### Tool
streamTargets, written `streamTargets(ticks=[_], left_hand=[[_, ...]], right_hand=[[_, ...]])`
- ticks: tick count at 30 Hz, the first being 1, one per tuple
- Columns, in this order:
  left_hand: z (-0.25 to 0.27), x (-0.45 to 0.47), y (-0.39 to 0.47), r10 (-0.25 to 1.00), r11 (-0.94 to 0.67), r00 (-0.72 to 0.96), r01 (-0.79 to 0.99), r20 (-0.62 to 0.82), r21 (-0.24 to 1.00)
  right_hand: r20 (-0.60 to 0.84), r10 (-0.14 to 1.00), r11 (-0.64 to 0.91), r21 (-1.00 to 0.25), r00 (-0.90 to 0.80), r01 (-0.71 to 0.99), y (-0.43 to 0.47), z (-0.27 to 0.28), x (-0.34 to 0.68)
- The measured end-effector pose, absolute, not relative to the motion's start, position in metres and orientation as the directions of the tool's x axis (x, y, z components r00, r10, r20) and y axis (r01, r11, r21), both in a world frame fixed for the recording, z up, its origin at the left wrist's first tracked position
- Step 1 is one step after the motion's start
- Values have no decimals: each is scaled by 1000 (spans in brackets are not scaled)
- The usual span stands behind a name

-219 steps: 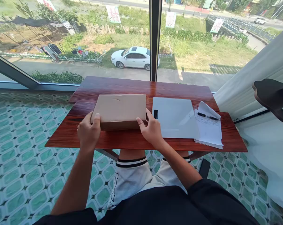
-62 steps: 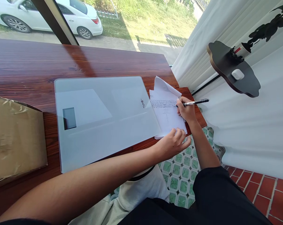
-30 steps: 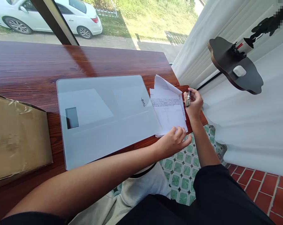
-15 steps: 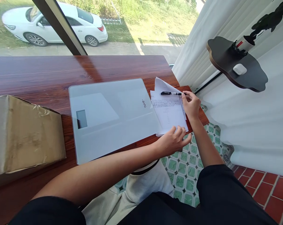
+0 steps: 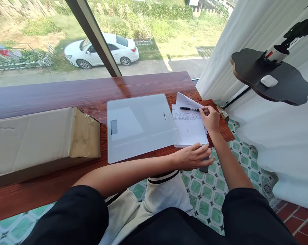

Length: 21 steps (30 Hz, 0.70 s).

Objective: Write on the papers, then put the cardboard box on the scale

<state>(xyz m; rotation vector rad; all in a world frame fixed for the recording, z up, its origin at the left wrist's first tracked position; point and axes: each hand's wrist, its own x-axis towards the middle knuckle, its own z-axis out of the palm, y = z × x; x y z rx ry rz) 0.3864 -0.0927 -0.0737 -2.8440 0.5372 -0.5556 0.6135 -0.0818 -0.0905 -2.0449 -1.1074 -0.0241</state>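
A stack of white paper sheets [image 5: 191,131] with rows of handwriting lies at the table's right end. A black pen [image 5: 187,108] rests across the upper part of the sheets. My right hand [image 5: 210,118] is closed, thumb and forefinger pinched at the pen's right end. My left hand [image 5: 193,157] hovers by the lower edge of the sheets, fingers apart and slightly bent, apparently holding nothing. Just beneath it shows a small dark flat object [image 5: 204,168], partly hidden. Left of the sheets lies a pale grey glass-topped scale [image 5: 141,127], its right corner over the paper.
A long cardboard box [image 5: 84,136] stands on the left of the reddish wooden table [image 5: 148,82]. To the right, a dark wavy shelf [image 5: 291,81] holds a white case [image 5: 269,81] and a potted plant [image 5: 276,54]. White curtains [image 5: 266,129] hang beside it.
The view has swung up and left, bringing in more of the box and the outdoors. My right hand stays at the pen's end; my left hand remains near the paper's lower edge.
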Motion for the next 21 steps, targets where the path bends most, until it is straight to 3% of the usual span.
streamTargets(ticks=[5,9,16,21], left_hand=[[-64,378,-89,-503,-857,814,-427,290,-290],[-53,355,-79,-510,-848,788,-393,345,-356],[-40,277,-56,-379,-901,763,-175,524,-397],[-32,214,-48,-260,-899,785,16,562,-438]], right_hand=[[388,696,-297,-611,605,734,-81,-92,615],[419,678,-323,-568,604,757,-79,-95,616],[404,697,-345,-536,593,770,-80,-98,620],[450,686,-344,-492,572,800,-78,-103,625]])
